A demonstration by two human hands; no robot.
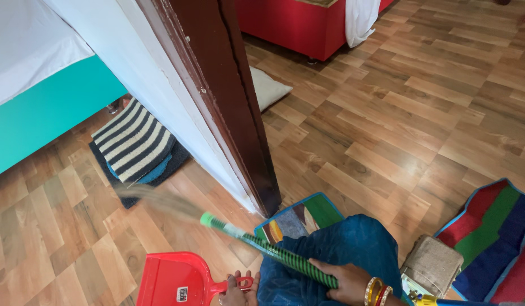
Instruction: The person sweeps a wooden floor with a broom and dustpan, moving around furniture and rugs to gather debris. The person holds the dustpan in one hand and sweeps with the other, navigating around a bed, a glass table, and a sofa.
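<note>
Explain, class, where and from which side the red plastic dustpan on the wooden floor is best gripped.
Grip the red plastic dustpan by its short handle, which points right, towards the person, while the flat scoop opens to the left. Come from the right, as the left hand does, fingers curled on the handle.

Wood-pattern laminate floor (387, 130). Lying on it: black-and-white striped mat (132, 141) over dark mat beside teal bed base; grey cushion (269, 88) behind door frame; multicolour mat (299, 218) at frame foot; striped rug (494, 238), right edge; beige woven piece (432, 263) adjoining it.
</note>
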